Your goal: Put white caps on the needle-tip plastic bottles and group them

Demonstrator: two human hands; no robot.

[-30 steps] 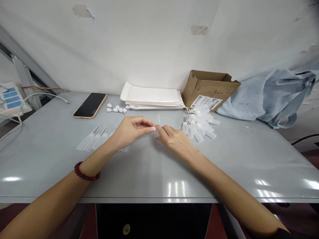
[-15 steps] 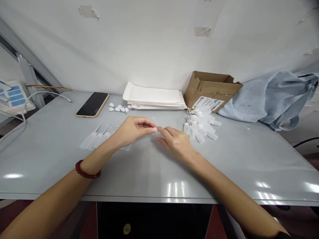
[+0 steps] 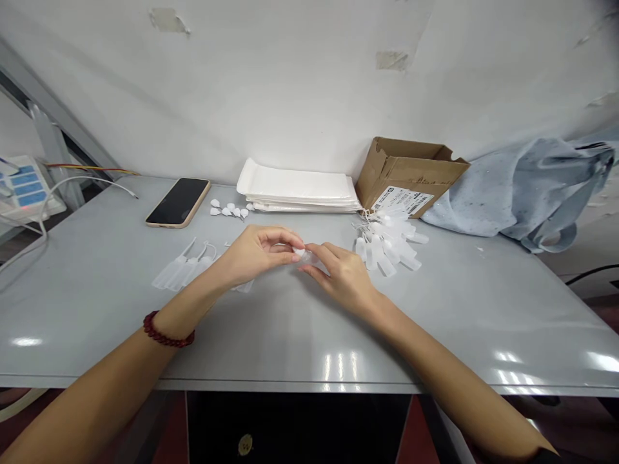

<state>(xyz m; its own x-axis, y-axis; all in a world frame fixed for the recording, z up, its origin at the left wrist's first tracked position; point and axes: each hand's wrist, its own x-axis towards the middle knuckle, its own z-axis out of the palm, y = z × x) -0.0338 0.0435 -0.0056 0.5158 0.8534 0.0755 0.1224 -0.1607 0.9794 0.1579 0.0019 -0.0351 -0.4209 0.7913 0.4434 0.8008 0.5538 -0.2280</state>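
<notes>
My left hand (image 3: 261, 252) pinches a small white cap (image 3: 299, 252) between thumb and fingertips over the middle of the table. Against it, my right hand (image 3: 345, 274) has its thumb and index finger around a small translucent plastic bottle (image 3: 310, 258), mostly hidden by the fingers. Several translucent bottles with thin spouts (image 3: 180, 272) lie to the left, partly behind my left forearm. Behind my left hand sit several loose white caps (image 3: 231, 211). A pile of similar bottles, some with white caps (image 3: 388, 248), lies right of my right hand.
A phone (image 3: 178, 202) lies at the back left, near a white cable (image 3: 89, 178) and a power strip (image 3: 28, 187). Against the wall stand a stack of white padded envelopes (image 3: 300, 187), an open cardboard box (image 3: 416, 174) and light blue cloth (image 3: 517, 193).
The white cap shows more clearly at my left fingertips, and my right thumb and index finger now close around the bottle. The view has shifted slightly.
</notes>
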